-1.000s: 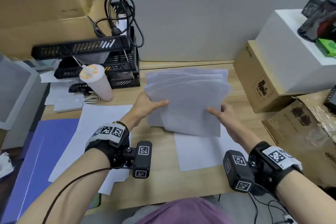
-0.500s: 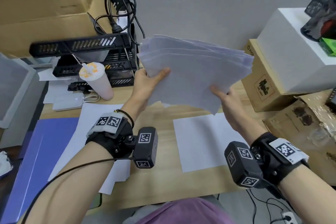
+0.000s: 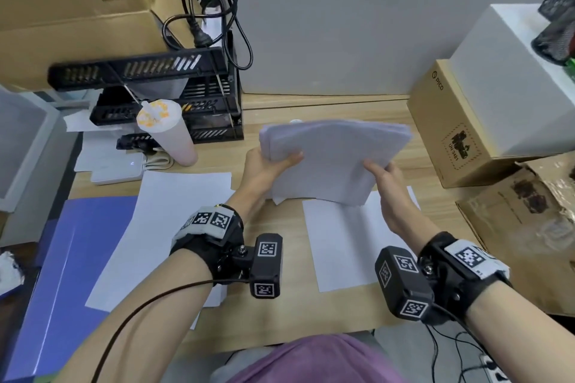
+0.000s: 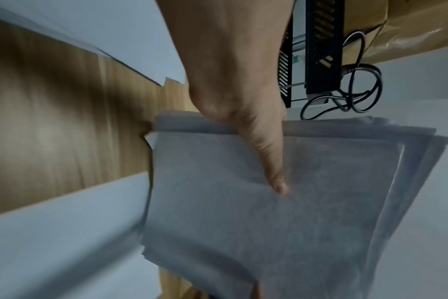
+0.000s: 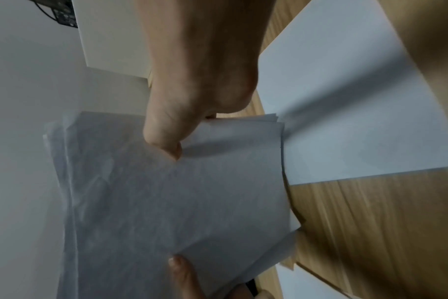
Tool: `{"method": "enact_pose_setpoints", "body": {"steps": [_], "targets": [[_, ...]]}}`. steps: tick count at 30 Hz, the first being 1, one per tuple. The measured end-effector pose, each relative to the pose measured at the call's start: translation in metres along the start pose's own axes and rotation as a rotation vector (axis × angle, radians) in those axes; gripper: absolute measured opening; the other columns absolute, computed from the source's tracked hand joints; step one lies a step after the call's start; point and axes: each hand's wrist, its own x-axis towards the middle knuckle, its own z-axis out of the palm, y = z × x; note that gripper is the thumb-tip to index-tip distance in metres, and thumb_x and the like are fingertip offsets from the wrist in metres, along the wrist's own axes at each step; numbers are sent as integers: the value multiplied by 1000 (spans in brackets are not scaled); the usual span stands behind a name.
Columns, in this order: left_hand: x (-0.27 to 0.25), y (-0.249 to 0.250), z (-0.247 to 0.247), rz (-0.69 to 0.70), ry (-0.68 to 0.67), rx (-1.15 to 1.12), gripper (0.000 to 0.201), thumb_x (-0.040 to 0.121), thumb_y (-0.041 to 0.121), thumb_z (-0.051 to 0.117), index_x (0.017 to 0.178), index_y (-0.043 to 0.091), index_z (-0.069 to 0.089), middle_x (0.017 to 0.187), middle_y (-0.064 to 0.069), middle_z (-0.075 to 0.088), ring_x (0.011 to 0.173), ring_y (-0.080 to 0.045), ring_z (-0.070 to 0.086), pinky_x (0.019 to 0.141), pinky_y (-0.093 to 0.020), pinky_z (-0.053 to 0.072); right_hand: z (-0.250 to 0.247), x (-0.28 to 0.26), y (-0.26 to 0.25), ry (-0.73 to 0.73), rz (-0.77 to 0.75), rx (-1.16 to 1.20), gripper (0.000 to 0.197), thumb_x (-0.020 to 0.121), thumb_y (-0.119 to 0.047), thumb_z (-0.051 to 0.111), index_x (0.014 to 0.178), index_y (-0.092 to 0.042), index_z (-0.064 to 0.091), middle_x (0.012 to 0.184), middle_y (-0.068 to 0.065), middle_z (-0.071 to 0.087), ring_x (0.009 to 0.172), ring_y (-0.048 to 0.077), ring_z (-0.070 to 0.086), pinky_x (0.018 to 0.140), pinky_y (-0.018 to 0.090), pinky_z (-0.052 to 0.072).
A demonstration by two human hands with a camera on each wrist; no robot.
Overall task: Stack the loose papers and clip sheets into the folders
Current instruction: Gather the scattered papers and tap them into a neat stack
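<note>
A stack of white papers (image 3: 333, 162) is held upright over the wooden desk, its lower edge near the desk top. My left hand (image 3: 270, 162) pinches its left side, thumb across the front sheet (image 4: 276, 178). My right hand (image 3: 385, 177) grips the right side, thumb on the paper stack (image 5: 166, 192). A single white sheet (image 3: 342, 246) lies flat below the stack. More loose sheets (image 3: 161, 227) lie to the left, partly over a blue folder (image 3: 62, 274).
A black letter tray (image 3: 174, 102) with a coiled cable and a drink cup (image 3: 169, 137) stand at the back left. Cardboard boxes (image 3: 451, 127) and a white box crowd the right side. A large carton sits at the upper left.
The stack, raised high half a second ago, has come down toward the desk, and its sheets now look more squared together. Both hands keep their hold.
</note>
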Motion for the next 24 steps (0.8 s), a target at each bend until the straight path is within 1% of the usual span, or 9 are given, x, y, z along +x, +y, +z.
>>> {"method": "enact_pose_setpoints", "body": {"steps": [3,5,9,11,14,17,19,21,24], "targets": [[4,25,5,42,-13,-107,19,76,7,79,91,14,71,91,0,76,83,-14,72,70,-27,57,6,1,-21,84,-73,50,24,91,-9,54,114,-13,59,101,-10,67,78,-8,62,63,10,45],[9,36,1,79,-35,-130,17,78,6,76,91,14,70,88,2,76,82,-13,72,70,-25,56,5,2,-34,117,-111,72,20,90,-7,52,107,-14,60,93,-10,66,69,-7,60,57,6,43],[10,20,-12,61,-72,-58,37,74,12,81,109,12,67,107,-4,73,98,-17,70,77,-25,55,4,3,-24,52,-64,29,23,90,-6,51,109,-14,60,98,-8,66,85,4,58,65,11,44],[8,-3,-15,14,-86,7,47,75,10,82,117,8,64,112,-5,72,104,-18,68,81,-25,54,5,2,-8,31,4,-4,23,91,-6,50,109,-18,58,100,-10,63,90,4,55,72,17,41],[7,-27,-19,-29,-64,77,50,75,11,82,120,9,60,107,-3,69,100,-17,65,83,-26,52,3,4,5,15,57,-48,27,91,-7,49,114,-17,59,109,-6,61,98,4,51,81,21,36],[8,-32,-16,-50,-37,45,42,83,-2,72,119,10,56,97,-8,65,87,-13,63,72,-18,52,6,8,6,33,84,-67,29,92,-10,49,119,-13,59,118,-5,60,110,11,47,95,30,28],[8,-28,-7,-11,-37,78,37,82,-7,69,114,10,58,93,-4,65,81,-8,62,68,-14,50,13,9,1,42,62,-47,29,91,-12,50,119,-16,57,116,-7,60,109,11,48,90,28,31],[8,-22,0,19,-24,61,34,79,-2,74,106,15,64,96,3,69,87,-8,64,74,-16,51,19,11,-5,63,26,-9,31,90,-11,52,119,-19,53,109,-11,60,99,2,52,77,19,36],[12,-21,-5,24,17,-5,39,79,7,77,114,16,62,109,4,71,98,-8,67,79,-19,54,14,12,-8,57,35,2,31,92,-12,53,122,-19,52,103,-16,60,90,-8,50,69,13,35]]}}
